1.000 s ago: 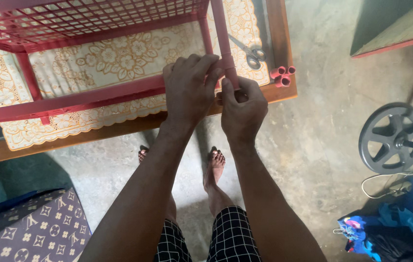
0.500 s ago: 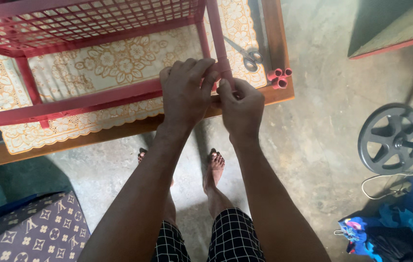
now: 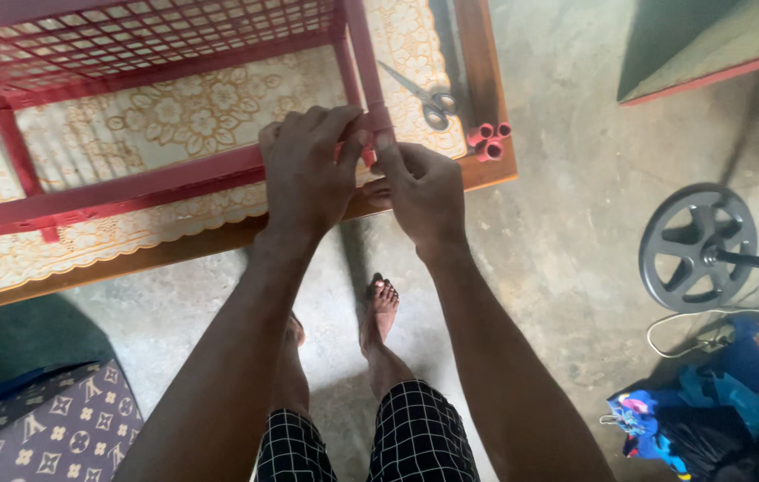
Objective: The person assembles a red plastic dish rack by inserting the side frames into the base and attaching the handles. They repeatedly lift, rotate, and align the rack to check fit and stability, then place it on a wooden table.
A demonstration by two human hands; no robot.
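At frame centre: both hands meet on the corner of a red rack [image 3: 156, 183], where its horizontal rail joins an upright post [image 3: 363, 62].
Left hand [image 3: 308, 174]: fingers curled over the rail from above, clamped on the rail just left of the corner; knuckles face the camera.
Right hand [image 3: 424, 187]: fingers pinched together at the base of the post, thumb and forefinger pressing on the joint; whether a small part is between them cannot be told.
Change from half a second ago: the right hand's fingertips have crept slightly up the post and closer to the left hand; the left hand's clamp is unchanged, and the rack has not shifted on the table.
Meaning: judged as fine work on the corner joint, with the left hand steadying and the right hand doing the fitting.
Table [image 3: 486, 80]: wooden, covered by a cream lace cloth [image 3: 174, 116]; the rack stands on it, upper left.
Scissors [image 3: 424, 94]: on the cloth, upper centre, just beyond the right hand.
Red tube pieces [image 3: 488, 141]: small cluster at the table's right edge, near the right hand, untouched.
Wheel [image 3: 699, 245]: grey, on the concrete floor at right, well apart.
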